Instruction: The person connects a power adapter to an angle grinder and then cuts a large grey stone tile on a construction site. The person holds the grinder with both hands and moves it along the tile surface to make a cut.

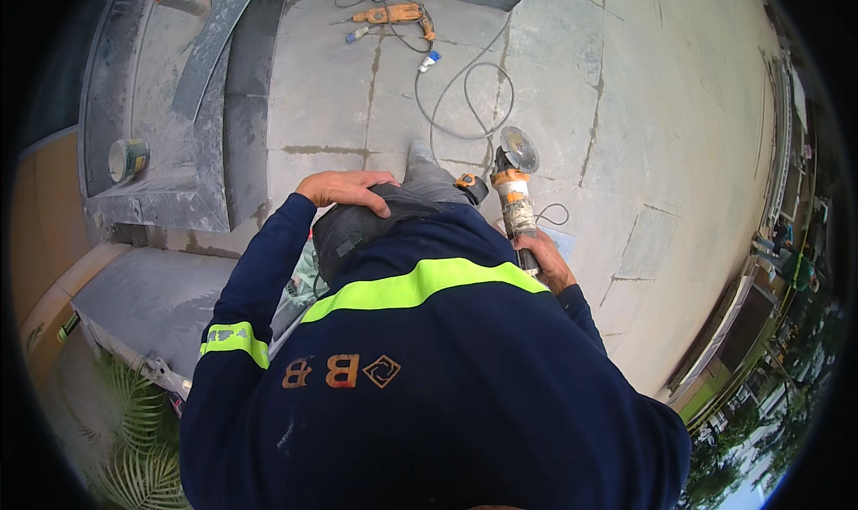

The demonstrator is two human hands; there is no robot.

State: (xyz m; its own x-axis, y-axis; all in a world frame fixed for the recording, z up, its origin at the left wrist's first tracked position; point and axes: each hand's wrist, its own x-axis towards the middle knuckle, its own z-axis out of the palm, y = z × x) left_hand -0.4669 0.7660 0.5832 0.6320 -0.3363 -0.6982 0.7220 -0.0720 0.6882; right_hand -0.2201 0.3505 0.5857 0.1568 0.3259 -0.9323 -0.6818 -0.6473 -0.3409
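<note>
My right hand (547,258) is wrapped round the rear body of an angle grinder (517,206). The grinder has a worn, tape-wrapped orange and cream body, and its round disc (519,150) points away from me. It is beside my right side, above the tiled floor. My left hand (350,190) lies over my bent left leg, on the dark grey trouser cloth (357,228), thumb apart from the fingers and no tool in it. A black and orange object (471,187) sits between my legs and the grinder; I cannot make out its kind.
An orange rotary hammer drill (391,15) lies on the floor ahead, near a blue plug (430,61) and a looped grey cable (465,136). Dusty grey stone ledges (243,143) and a small tub (129,160) stand left. Another person (792,264) is far right.
</note>
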